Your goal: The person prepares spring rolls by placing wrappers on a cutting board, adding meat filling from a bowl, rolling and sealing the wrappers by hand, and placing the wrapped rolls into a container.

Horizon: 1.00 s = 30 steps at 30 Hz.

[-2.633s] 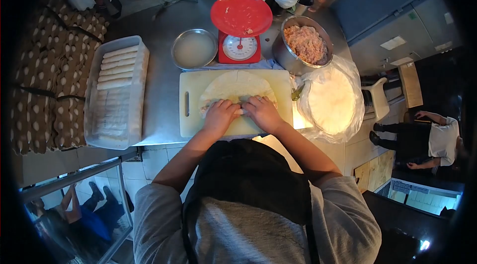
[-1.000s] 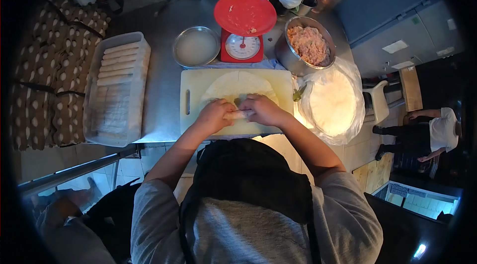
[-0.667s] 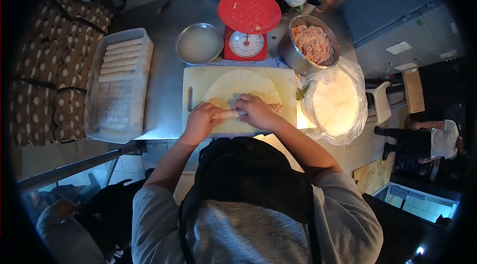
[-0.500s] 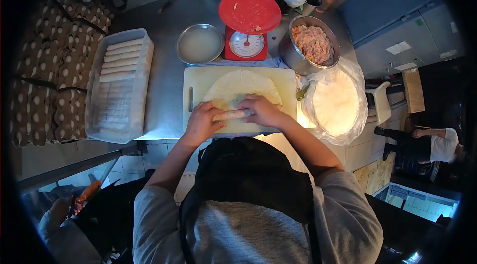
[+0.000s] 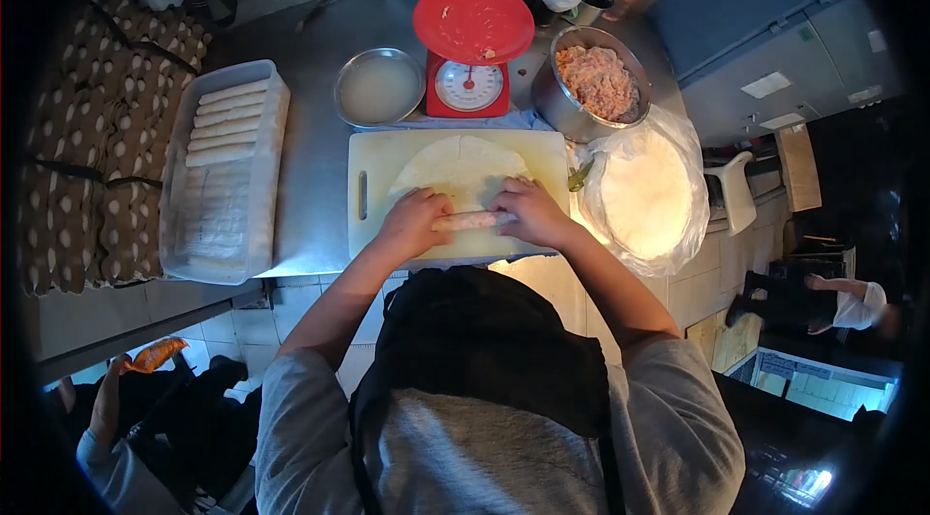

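Note:
A thin round wrapper sheet (image 5: 460, 164) lies on the cream cutting board (image 5: 542, 158), its near edge turned around a pinkish meat filling into a slim spring roll (image 5: 475, 220). My left hand (image 5: 417, 221) closes on the roll's left end, with the fingers curled on top. At the opposite end, my right hand (image 5: 529, 213) grips the roll in the same way. The middle of the roll shows between my hands, and its underside is hidden. Beyond the roll, the rest of the sheet is spread flat.
To the left stand a plastic tub (image 5: 276, 156) of finished rolls and stacked egg trays (image 5: 116, 147). Behind the board are a water bowl (image 5: 380, 87), a red scale (image 5: 473, 50) and a meat-filled pot (image 5: 567, 113). Bagged wrappers (image 5: 644, 190) sit right. Other people (image 5: 145, 437) are nearby.
My right hand has shifted outward to the roll's right end, and more of the roll shows between my hands. At lower left, another person has raised something orange. The view has shifted slightly.

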{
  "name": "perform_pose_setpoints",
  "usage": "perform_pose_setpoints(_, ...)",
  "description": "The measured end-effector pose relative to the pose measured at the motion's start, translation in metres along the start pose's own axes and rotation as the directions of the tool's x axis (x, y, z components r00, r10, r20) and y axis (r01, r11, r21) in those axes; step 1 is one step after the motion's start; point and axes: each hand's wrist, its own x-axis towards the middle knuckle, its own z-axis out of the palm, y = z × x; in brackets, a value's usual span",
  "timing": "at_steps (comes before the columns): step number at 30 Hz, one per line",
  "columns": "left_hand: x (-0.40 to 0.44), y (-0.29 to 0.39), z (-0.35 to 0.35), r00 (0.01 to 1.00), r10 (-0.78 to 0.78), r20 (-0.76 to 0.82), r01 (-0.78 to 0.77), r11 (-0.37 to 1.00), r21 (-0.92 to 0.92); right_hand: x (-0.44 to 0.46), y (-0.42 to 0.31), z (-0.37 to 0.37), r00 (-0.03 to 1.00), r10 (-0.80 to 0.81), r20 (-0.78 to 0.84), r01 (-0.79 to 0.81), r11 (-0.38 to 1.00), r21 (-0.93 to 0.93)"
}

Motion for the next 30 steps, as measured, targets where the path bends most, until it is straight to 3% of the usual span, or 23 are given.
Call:
perform_pose_setpoints(2,0.005,0.006,0.002,1.0,-0.016,0.025,0.016,1.0,0.012,0.011,-0.011,0.0,0.998,-0.054,-0.043,0.051,0.996,-0.071)
perform_pose_setpoints(5,0.012,0.008,0.009,0.994,-0.079,0.078,0.081,0.996,-0.026,0.025,-0.011,0.015,0.993,-0.007,0.114,0.002,0.999,0.045)
perform_pose_setpoints(10,0.008,0.007,0.011,0.989,-0.107,0.102,0.111,0.993,-0.035,0.022,-0.007,0.03,0.997,-0.02,0.074,0.018,0.999,0.027)
perform_pose_setpoints(13,-0.011,0.007,0.01,0.992,0.051,-0.113,-0.049,0.999,0.015,0.011,-0.006,0.014,0.998,-0.058,0.017,0.058,0.998,0.038)
perform_pose_setpoints(16,-0.026,-0.001,-0.002,0.994,-0.032,-0.1,0.028,0.999,-0.036,-0.008,0.01,0.0,0.999,-0.014,-0.036,0.018,0.994,0.108)
perform_pose_setpoints(19,-0.025,-0.015,-0.012,0.997,-0.078,0.026,0.082,0.96,-0.269,-0.018,0.022,-0.002,0.993,0.1,-0.065,-0.078,0.957,0.28)
perform_pose_setpoints(21,-0.01,-0.028,-0.021,0.962,-0.169,0.213,0.238,0.905,-0.354,-0.017,0.029,-0.005,0.978,0.207,-0.015,-0.181,0.887,0.424)
perform_pose_setpoints(22,-0.005,-0.031,-0.023,0.929,-0.204,0.307,0.317,0.868,-0.382,-0.014,0.032,-0.008,0.98,0.182,-0.079,-0.151,0.941,0.304)
perform_pose_setpoints(24,-0.001,-0.027,-0.026,0.987,-0.131,0.097,0.149,0.967,-0.205,-0.008,0.037,-0.016,0.974,0.111,-0.196,-0.104,0.994,0.044)
perform_pose_setpoints(26,0.005,-0.022,-0.026,1.0,0.0,-0.016,0.0,1.0,-0.011,-0.004,0.032,-0.011,0.97,0.07,-0.234,-0.05,0.995,0.092)
perform_pose_setpoints(27,0.005,-0.019,-0.018,0.999,0.025,-0.036,-0.026,0.999,-0.029,-0.001,0.029,-0.008,0.966,0.05,-0.253,-0.022,0.993,0.115)
perform_pose_setpoints(29,-0.003,-0.011,0.005,0.994,0.074,-0.077,-0.079,0.995,-0.062,-0.01,0.016,0.0,0.983,0.002,-0.183,-0.011,0.999,-0.045)
perform_pose_setpoints(30,-0.01,-0.004,0.009,0.997,0.074,-0.006,-0.074,0.997,-0.02,-0.018,0.01,0.005,0.989,-0.017,-0.144,-0.001,0.992,-0.125)
